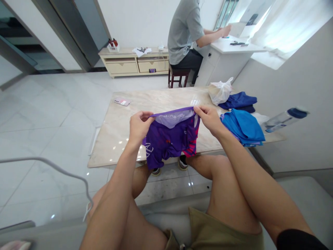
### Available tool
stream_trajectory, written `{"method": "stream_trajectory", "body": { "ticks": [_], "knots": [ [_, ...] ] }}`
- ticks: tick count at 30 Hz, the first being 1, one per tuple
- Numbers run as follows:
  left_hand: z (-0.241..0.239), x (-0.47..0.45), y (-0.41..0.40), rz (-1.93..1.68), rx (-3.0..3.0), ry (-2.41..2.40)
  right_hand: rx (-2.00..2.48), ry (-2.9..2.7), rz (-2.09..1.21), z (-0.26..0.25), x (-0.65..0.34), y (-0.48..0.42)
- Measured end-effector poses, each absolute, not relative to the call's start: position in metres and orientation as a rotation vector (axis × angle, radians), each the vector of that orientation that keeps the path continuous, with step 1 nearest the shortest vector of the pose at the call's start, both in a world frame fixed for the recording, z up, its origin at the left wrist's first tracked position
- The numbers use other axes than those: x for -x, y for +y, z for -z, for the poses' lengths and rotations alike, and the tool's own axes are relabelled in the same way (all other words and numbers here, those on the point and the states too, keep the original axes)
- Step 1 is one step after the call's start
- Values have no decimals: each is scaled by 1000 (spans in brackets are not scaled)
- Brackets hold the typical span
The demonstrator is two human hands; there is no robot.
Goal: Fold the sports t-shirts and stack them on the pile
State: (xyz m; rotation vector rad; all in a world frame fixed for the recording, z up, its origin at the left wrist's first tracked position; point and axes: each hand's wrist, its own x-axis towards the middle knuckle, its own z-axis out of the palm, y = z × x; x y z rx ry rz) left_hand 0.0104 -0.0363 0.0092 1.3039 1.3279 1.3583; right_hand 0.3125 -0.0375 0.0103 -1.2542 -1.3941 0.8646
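Over the near edge of the pale table [109, 139], in the head view, the left hand [139, 125] and right hand [210, 119] pinch a purple garment [166, 144] by its upper edge, straight between them; spreading it seems the step in hand, the next move calling for even grips

Glossy marble-patterned worktop [161, 99], clothes towards its right end
A smartphone [122, 101] lies near the far left corner. At far right sits a white plastic bag [220, 91], with folded navy garments [240, 100] just beside it; nearer, a folded clothes stack [243, 126] topped in bright blue; farther right, a clear water bottle [283, 120] with a dark blue lid.
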Motion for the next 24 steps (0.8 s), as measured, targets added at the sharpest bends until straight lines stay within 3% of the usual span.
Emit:
{"method": "stream_trajectory", "body": {
  "ticks": [7, 24],
  "knots": [
    [-11, 1, -37, -1210, -1149, 1234, 1268, -1224, -1276, -4, -307, -36],
    [-10, -2, -36, -1204, -1052, 1176, 1228, -1270, -1185, -15, -309, -42]
  ]
}}
